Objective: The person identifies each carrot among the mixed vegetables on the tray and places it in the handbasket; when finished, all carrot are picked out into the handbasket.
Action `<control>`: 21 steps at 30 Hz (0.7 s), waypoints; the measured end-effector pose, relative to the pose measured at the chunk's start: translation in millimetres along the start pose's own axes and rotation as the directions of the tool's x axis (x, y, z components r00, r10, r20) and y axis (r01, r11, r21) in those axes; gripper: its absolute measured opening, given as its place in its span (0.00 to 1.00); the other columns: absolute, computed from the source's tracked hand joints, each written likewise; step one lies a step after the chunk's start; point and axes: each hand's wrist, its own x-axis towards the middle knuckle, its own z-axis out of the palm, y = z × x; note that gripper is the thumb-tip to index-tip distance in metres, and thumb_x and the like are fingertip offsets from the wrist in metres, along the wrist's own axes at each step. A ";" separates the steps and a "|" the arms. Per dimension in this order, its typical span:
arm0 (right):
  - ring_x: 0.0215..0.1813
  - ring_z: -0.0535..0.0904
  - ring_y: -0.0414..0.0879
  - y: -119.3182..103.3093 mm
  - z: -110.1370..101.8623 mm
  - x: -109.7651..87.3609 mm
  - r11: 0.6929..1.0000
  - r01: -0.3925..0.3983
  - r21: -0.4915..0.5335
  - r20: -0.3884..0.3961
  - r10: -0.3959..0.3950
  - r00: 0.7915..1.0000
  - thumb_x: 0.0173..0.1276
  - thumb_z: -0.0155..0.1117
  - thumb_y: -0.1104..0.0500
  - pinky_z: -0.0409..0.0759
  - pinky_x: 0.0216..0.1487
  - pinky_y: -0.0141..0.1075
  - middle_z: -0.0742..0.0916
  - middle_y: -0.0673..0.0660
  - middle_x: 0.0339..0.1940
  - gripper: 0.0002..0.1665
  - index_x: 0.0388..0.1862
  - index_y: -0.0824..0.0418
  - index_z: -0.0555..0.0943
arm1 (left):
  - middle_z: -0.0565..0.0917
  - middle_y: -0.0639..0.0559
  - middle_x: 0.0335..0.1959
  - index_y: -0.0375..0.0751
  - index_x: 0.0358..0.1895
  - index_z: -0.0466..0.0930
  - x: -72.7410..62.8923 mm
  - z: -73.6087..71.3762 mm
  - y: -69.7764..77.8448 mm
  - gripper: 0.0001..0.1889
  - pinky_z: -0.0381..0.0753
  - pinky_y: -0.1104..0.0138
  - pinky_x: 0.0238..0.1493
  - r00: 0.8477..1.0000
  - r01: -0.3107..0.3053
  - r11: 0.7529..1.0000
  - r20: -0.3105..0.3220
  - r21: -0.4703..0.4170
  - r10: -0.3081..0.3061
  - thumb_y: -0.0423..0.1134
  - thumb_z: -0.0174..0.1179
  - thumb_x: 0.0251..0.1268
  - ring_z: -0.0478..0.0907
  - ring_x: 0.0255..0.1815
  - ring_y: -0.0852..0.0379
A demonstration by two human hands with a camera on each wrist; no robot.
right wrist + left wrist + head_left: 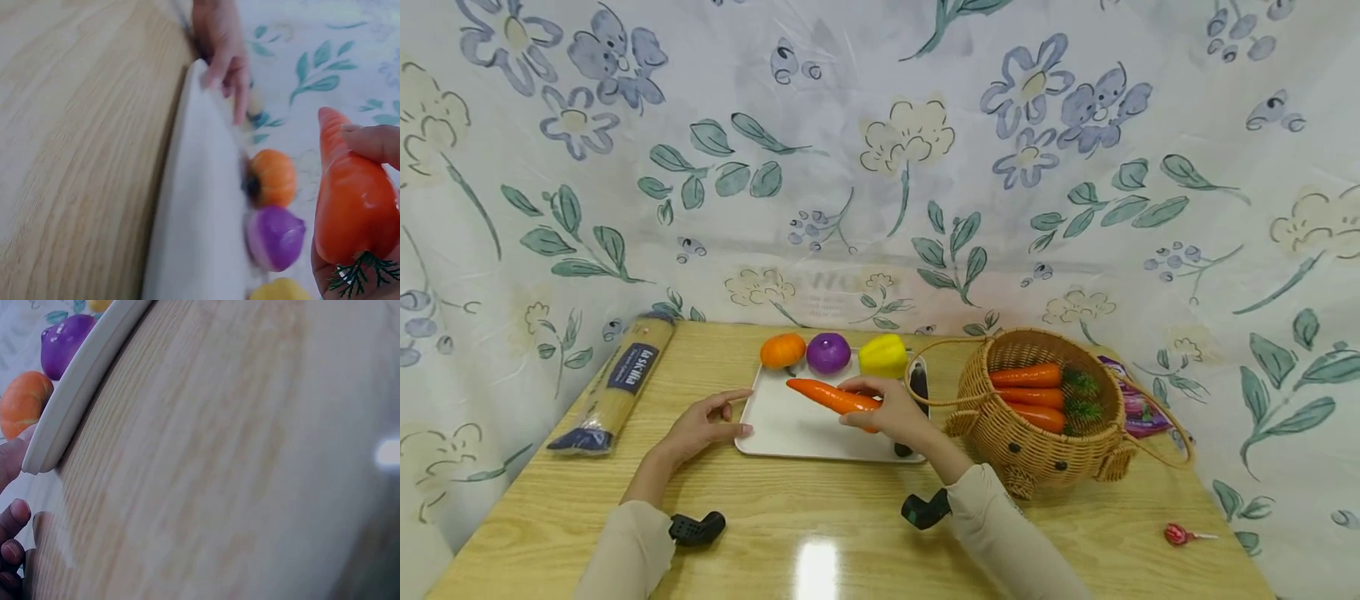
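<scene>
My right hand (895, 414) holds an orange carrot (817, 394) above the white tray (786, 435), its thin tip toward the left. In the right wrist view the carrot (356, 212) shows a green tuft at its thick end. At the tray's left edge is my left hand (703, 427), with the thumb (11, 464) touching the corner and the other fingers loosely bent. Along the tray's far side sit a small orange pumpkin (782, 351), a purple onion (828, 353) and a yellow pepper (883, 357). A long dark thing (918, 379) lies at the right, partly hidden by my right hand.
Right of the tray stands a wicker basket (1037, 462) with a tall handle and several carrots (1026, 396) inside. Behind it lies a purple packet (1138, 408). A pack of spaghetti (617, 387) lies at the left, a red lollipop (1177, 534) at the right front.
</scene>
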 end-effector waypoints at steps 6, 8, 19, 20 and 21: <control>0.47 0.77 0.48 -11.0 -10.6 -13.7 0.997 0.042 0.067 -0.021 -0.040 0.999 0.61 0.74 0.61 0.77 0.43 0.36 0.84 0.61 0.52 0.25 0.58 0.59 0.82 | 0.68 0.47 0.35 0.38 0.69 0.72 0.6 -1.3 -0.4 0.34 0.63 0.66 0.38 1.000 0.001 1.000 0.008 -0.005 -0.001 0.41 0.71 0.59 0.65 0.35 0.57; 0.47 0.77 0.48 -14.6 -14.1 -18.5 0.995 0.053 0.080 -0.019 -0.051 0.998 0.61 0.73 0.62 0.77 0.43 0.36 0.84 0.62 0.53 0.25 0.59 0.61 0.82 | 0.68 0.46 0.35 0.38 0.70 0.71 0.8 -1.3 -0.3 0.34 0.63 0.66 0.38 1.000 0.003 1.000 0.015 0.000 -0.003 0.41 0.70 0.60 0.64 0.36 0.56; 0.48 0.77 0.49 -36.6 -38.3 -42.8 0.989 0.127 0.073 0.016 -0.129 0.992 0.63 0.71 0.63 0.78 0.46 0.38 0.81 0.63 0.54 0.26 0.61 0.62 0.80 | 0.68 0.47 0.35 0.37 0.70 0.70 -1.3 -1.1 6.4 0.33 0.63 0.66 0.38 1.000 -0.005 1.000 0.019 -0.020 0.005 0.39 0.69 0.62 0.64 0.34 0.58; 0.48 0.77 0.49 -38.2 -40.1 -45.1 0.989 0.128 0.073 0.013 -0.129 0.992 0.62 0.71 0.63 0.78 0.46 0.38 0.81 0.63 0.54 0.26 0.61 0.62 0.80 | 0.68 0.47 0.35 0.36 0.70 0.69 -1.5 -1.2 7.3 0.33 0.63 0.66 0.38 1.000 -0.006 1.000 0.021 -0.029 0.006 0.39 0.69 0.62 0.64 0.34 0.57; 0.47 0.76 0.49 -39.6 -41.8 -47.4 0.989 0.125 0.074 0.008 -0.126 0.992 0.62 0.71 0.63 0.78 0.46 0.39 0.81 0.63 0.54 0.26 0.61 0.62 0.80 | 0.68 0.47 0.35 0.36 0.71 0.69 -1.7 -1.3 8.3 0.33 0.63 0.66 0.37 1.000 -0.008 0.999 0.021 -0.037 0.009 0.38 0.68 0.62 0.64 0.33 0.57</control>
